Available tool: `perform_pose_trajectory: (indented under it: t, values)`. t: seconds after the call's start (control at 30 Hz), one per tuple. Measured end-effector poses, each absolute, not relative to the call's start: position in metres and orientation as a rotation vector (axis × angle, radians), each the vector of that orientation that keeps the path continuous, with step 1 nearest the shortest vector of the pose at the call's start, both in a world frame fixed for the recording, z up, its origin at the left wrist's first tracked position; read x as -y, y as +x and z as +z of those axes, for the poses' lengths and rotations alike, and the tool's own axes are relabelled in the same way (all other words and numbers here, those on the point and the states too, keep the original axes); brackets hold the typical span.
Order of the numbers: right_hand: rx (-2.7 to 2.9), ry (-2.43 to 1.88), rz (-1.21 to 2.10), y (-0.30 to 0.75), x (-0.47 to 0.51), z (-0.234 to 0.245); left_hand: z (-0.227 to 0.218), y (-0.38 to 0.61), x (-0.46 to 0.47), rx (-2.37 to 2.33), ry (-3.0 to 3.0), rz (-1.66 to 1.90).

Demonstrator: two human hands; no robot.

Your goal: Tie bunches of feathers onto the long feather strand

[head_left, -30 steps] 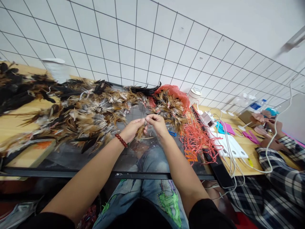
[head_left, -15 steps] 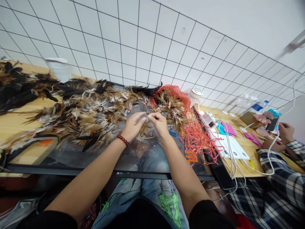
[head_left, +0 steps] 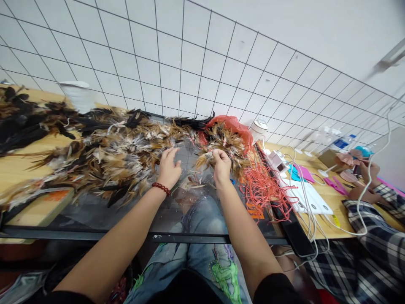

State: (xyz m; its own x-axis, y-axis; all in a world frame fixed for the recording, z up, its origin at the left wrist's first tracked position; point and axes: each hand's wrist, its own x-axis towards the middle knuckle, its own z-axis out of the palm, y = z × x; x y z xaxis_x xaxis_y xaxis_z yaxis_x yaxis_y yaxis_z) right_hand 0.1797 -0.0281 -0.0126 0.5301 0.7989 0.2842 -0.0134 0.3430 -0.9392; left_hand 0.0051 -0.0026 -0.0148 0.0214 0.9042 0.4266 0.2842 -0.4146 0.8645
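Note:
My right hand (head_left: 221, 164) is closed around a small bunch of brown feathers (head_left: 204, 158), held just above the glass table top (head_left: 95, 211). My left hand (head_left: 169, 166) has its fingers spread and reaches into the big heap of brown, black and white feathers (head_left: 104, 156) to the left; it holds nothing. A red bead bracelet (head_left: 160, 188) sits on my left wrist. Behind my right hand lies a red plastic bag with feather bundles (head_left: 230, 131). A tangle of red strings (head_left: 262, 190) lies to the right of that hand.
A white cup (head_left: 77, 95) stands at the back left before a wire grid wall. A white jar (head_left: 259, 128), white cables (head_left: 303, 198), a dark phone (head_left: 295, 238) and pink and blue bits lie right. A person in a plaid sleeve (head_left: 373, 232) works at far right.
My hands, joined on the small feather bunch before, have parted. The right hand keeps the bunch and has lifted toward the red bag; the left has opened and moved to the heap.

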Motion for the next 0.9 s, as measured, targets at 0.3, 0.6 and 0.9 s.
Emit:
perform_pose_trajectory:
  t: [0.3,0.6,0.9]
  values:
    - [1.228,-1.098,0.584,0.136,0.038,-0.015,-0.008,0.013,0.012,-0.706,1.468,1.176]
    - [1.186,-1.133,0.612,0.137,0.042,-0.011,-0.001,0.010,0.017,-0.583,1.162,0.916]
    - [1.177,-1.045,0.722,0.142,0.041,-0.006,0.000,0.005,0.011,-0.681,1.351,0.870]
